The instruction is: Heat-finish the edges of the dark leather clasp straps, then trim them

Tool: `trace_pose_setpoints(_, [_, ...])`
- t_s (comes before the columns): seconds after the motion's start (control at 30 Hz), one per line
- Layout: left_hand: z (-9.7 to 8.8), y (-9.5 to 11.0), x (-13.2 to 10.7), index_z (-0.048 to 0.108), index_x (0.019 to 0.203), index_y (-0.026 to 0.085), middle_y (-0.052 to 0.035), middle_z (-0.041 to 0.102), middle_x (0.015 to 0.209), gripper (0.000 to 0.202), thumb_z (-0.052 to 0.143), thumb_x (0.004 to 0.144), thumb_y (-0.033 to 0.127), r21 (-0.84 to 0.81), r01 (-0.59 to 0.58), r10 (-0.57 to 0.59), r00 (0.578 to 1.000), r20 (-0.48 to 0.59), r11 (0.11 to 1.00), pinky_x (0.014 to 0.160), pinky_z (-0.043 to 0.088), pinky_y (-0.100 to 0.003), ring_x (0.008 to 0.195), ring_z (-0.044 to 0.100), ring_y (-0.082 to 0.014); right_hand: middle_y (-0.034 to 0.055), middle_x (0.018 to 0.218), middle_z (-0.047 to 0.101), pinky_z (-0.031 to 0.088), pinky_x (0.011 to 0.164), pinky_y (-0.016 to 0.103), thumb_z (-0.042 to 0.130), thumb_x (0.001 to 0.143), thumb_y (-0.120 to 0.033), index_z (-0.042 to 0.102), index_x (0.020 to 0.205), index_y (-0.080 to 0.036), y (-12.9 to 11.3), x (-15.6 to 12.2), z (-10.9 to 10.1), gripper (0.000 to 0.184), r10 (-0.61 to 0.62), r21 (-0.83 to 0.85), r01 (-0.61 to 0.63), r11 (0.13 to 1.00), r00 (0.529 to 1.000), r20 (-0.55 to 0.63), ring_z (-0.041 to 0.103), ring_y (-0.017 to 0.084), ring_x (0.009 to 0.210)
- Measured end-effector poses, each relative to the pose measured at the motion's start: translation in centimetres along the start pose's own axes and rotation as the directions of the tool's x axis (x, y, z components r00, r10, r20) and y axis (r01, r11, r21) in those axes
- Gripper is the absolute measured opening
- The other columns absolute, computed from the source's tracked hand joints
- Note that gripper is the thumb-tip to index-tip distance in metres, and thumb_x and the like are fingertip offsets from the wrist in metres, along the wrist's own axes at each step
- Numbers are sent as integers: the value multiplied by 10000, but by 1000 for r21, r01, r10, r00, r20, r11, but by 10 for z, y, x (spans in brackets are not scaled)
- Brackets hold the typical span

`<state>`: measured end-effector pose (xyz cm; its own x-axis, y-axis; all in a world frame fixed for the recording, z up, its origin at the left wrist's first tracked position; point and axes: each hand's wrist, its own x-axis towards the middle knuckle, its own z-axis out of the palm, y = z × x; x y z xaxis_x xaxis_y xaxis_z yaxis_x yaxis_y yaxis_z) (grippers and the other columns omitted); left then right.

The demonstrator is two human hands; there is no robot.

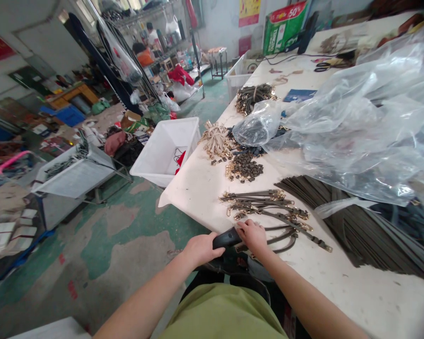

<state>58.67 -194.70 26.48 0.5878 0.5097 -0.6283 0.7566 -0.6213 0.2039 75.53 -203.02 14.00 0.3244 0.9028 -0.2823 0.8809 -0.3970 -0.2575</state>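
At the table's near edge, my left hand (202,248) is wrapped round one end of a smooth black object with a rounded body (227,238); its exact kind does not show. My right hand (253,236) is closed at the object's other end, fingers bent together. What those fingers pinch is too small to make out. Just beyond my right hand lie several dark olive straps with gold-coloured metal clasps (268,205). Some of these straps curve out beside my right wrist.
Long flat dark strips (360,226) are stacked on the right, partly under clear plastic sheeting (353,113). Farther up the white table (187,197) sit small strap pieces (245,167), beige straps (215,137) and a dark strap bundle (255,98). A white bin (155,147) stands left of the table.
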Motion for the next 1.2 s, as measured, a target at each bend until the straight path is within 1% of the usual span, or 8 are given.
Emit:
trace_pose_setpoints(0.13, [-1,-4,1,554,987,241,-62,663,893,412,428,727,534,4,34,-34,999,15,999,645,457,-281,803,621,-237,69,997,541,331,733,293,373,845,-363,483,1138,-254,-4,6,-1,331,-10,24,10,1000,1000,7,513,185,886])
trace_pose_setpoints(0.23, [-3,-2,6,555,1000,245,-60,666,881,421,424,727,539,28,14,-15,1000,13,1000,643,461,-283,799,623,-237,66,1007,546,336,741,284,388,839,-361,493,1132,-244,16,4,-4,333,-57,53,59,997,997,-44,510,183,893])
trace_pose_setpoints(0.4, [-1,8,26,563,1012,239,-67,665,897,460,401,723,558,132,-27,26,1000,11,991,685,471,-309,836,618,-247,41,902,571,340,748,273,428,817,-346,615,939,-260,60,-4,3,240,-29,113,45,993,990,-140,512,172,859])
trace_pose_setpoints(0.63, [-2,20,55,575,971,240,-62,665,894,492,388,692,600,215,-62,59,998,21,975,669,484,-327,819,619,-256,23,880,571,343,761,250,471,786,-314,629,916,-267,68,-3,14,210,-30,211,59,976,990,-140,518,150,842])
trace_pose_setpoints(0.9, [-3,25,56,566,994,243,-63,664,905,510,385,692,612,229,-28,25,1000,15,973,682,480,-323,834,617,-251,17,877,563,334,763,244,469,780,-334,623,878,-258,70,0,14,198,-16,224,45,974,991,-129,514,144,832])
trace_pose_setpoints(1.0, [-6,19,54,578,969,246,-59,663,918,484,412,683,599,209,8,-17,999,38,978,685,478,-321,843,614,-251,16,878,561,333,757,240,472,775,-339,619,875,-253,70,-1,15,198,-12,227,42,973,991,-133,514,141,824])
trace_pose_setpoints(1.13, [-7,-1,33,565,1002,260,-49,661,938,460,409,705,575,137,86,-92,995,34,987,667,474,-291,846,616,-234,14,862,557,333,736,243,484,761,-345,610,847,-246,69,-2,15,181,2,223,31,974,989,-145,517,144,807])
trace_pose_setpoints(1.2, [-5,-2,23,546,1037,268,-46,661,933,476,397,715,586,130,84,-86,996,14,988,658,474,-284,830,620,-228,17,846,555,332,726,246,487,757,-343,607,839,-242,68,-2,15,177,2,216,31,976,989,-149,517,151,813])
